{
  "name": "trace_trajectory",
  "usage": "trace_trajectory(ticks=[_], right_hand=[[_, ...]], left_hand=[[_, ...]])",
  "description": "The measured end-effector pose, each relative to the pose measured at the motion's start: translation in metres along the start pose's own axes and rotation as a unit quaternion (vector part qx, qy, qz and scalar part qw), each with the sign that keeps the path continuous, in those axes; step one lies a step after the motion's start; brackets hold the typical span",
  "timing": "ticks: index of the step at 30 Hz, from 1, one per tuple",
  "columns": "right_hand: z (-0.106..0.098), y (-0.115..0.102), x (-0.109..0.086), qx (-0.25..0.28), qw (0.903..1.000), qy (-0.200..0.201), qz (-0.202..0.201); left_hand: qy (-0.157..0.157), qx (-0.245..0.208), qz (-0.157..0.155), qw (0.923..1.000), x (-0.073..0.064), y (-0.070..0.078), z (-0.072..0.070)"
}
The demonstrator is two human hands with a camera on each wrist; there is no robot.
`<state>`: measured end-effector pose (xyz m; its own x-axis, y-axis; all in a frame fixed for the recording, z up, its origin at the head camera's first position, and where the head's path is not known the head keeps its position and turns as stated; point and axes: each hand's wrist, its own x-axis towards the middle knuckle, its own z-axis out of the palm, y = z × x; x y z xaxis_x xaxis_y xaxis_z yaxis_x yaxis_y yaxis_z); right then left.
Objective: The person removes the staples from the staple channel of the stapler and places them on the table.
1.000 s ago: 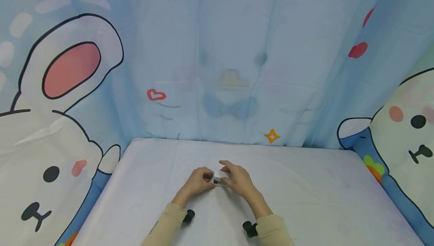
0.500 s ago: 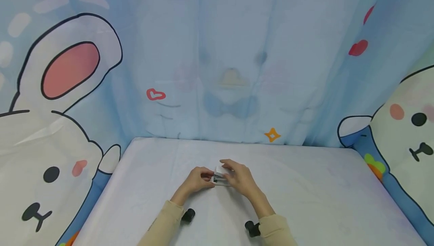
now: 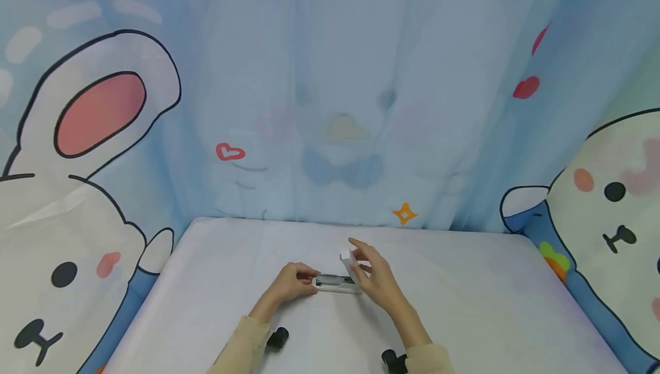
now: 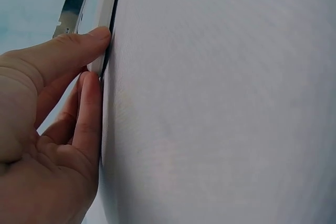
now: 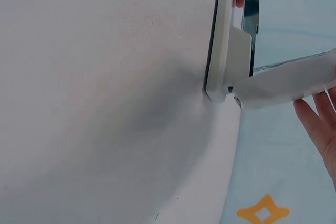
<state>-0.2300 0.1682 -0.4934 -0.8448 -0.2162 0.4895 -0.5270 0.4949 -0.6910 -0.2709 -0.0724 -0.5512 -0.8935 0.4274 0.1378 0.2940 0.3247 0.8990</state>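
Note:
A white stapler [image 3: 336,290] lies on the table with its top swung up, so the metal staple channel [image 3: 332,280] shows along the base. My left hand [image 3: 290,283] pinches the base's left end; in the left wrist view the thumb [image 4: 86,45] presses on its side, with the other fingers beneath. At the right end my right hand [image 3: 380,280] holds the raised top cover [image 5: 286,83] between thumb and fingers. The cover tilts steeply away from the base in the right wrist view, and a thin spring [image 5: 278,65] runs along it.
A white cloth covers the table [image 3: 464,294], which ends at a light blue printed curtain [image 3: 340,76] behind. Cartoon animals are printed on the curtain to both sides. A black wrist camera [image 3: 278,339] sits by the left sleeve, another black camera [image 3: 394,361] by the right.
The stapler's top has swung from slightly raised to steeply raised, with my right hand moving right. The staple channel has come into view. My left hand has shifted slightly left and stays at the base.

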Motion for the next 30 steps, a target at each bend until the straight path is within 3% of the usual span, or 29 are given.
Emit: trace_trajectory(ticks=[9, 14, 21, 30], right_hand=[[-0.013, 0.011, -0.014, -0.023, 0.9988, 0.036, -0.023], [-0.024, 0.019, -0.024, -0.052, 0.9963, 0.068, -0.013], [-0.043, 0.033, -0.043, -0.089, 0.9906, 0.092, 0.049], [-0.049, 0.045, -0.059, -0.128, 0.9804, 0.085, 0.123]], left_hand=[[0.002, 0.015, 0.000, 0.9999, 0.003, -0.001, -0.001], [0.007, 0.014, -0.006, 0.9999, 0.002, -0.002, 0.001], [0.014, 0.011, -0.008, 0.9998, 0.000, -0.005, 0.004], [0.013, 0.010, -0.018, 0.9997, 0.001, -0.004, 0.003]])
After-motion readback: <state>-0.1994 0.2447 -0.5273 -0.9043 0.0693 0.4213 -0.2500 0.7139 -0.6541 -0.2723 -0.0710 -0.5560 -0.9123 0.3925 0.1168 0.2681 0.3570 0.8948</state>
